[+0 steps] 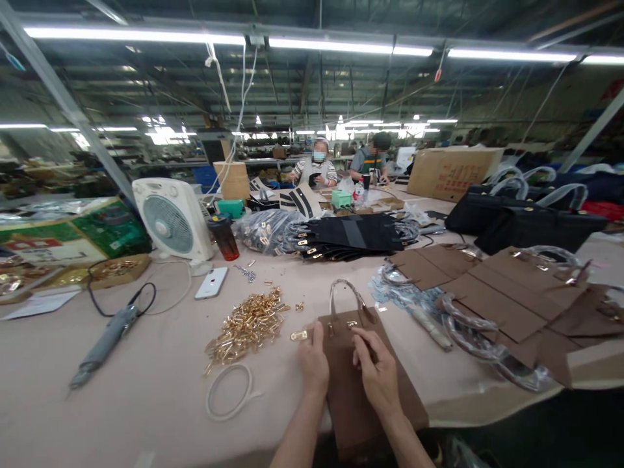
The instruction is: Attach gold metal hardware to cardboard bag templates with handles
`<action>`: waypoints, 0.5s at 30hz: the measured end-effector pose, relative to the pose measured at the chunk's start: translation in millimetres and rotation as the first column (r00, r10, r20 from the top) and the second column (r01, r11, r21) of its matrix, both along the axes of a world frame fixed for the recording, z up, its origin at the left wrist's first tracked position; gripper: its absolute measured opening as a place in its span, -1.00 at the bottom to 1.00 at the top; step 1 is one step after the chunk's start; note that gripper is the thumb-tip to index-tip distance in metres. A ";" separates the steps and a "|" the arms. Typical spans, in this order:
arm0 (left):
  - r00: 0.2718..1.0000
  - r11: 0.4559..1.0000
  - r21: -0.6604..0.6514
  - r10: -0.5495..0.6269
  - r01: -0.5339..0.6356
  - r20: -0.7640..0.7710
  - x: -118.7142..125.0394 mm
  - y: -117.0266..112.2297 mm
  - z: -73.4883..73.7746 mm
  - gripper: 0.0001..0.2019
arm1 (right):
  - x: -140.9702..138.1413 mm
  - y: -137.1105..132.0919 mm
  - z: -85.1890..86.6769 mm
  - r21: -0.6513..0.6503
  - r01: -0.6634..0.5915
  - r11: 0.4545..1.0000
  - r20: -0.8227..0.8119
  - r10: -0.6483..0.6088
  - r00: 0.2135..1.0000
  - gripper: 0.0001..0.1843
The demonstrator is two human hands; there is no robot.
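A brown handbag panel (348, 396) with a plastic-wrapped handle (344, 286) lies before me at the table's front edge. My left hand (313, 364) is closed at its left edge, gripping a short strap that ends in a gold metal plate (299, 335). Over the upper part of the bag is my right hand (379, 372), its fingers curled and the index fingertip by a small gold clasp (351, 324). Whatever those fingers may hold is too small to make out. Left of the bag is a heap of small gold fittings (251, 325).
A roll of white tape (229, 392), an electric screwdriver (104, 344), a phone (211, 283) and a fan (170, 218) are on the left. Brown bag pieces (517, 292) are piled right; black pieces (351, 233) lie behind. Two people (314, 170) sit across the table.
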State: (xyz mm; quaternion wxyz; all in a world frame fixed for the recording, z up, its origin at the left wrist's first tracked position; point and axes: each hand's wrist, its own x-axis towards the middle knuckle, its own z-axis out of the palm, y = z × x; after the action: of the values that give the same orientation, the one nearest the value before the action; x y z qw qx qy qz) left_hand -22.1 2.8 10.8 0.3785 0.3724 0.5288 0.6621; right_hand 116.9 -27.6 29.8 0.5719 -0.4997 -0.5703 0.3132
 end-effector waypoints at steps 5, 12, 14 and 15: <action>0.988 0.996 0.007 0.088 -0.088 -0.128 2.5 0.7 -5.4 -0.66 | 42.6 -8.1 -12.5 0.028 -0.065 0.998 0.320 0.052 0.946 -0.73; 0.904 0.975 0.062 0.222 -0.215 -0.365 -13.7 20.9 3.4 -0.63 | 48.3 -7.8 -18.9 -0.049 -0.193 0.980 0.507 0.191 0.840 -0.76; 0.855 0.960 0.089 0.278 -0.267 -0.438 -33.3 34.6 12.1 -0.64 | 47.6 -7.7 -19.2 -0.058 -0.196 0.979 0.514 0.198 0.835 -0.75; 0.824 0.951 0.102 0.304 -0.292 -0.479 -45.6 41.6 16.8 -0.65 | 47.9 -7.6 -19.3 -0.067 -0.196 0.978 0.513 0.202 0.834 -0.75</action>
State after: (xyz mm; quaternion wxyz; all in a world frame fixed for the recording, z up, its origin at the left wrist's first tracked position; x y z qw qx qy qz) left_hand -67.6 44.5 27.6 0.1200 0.4451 0.6507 0.6034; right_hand 164.8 -35.2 10.5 0.3593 -0.5067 -0.7497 0.2284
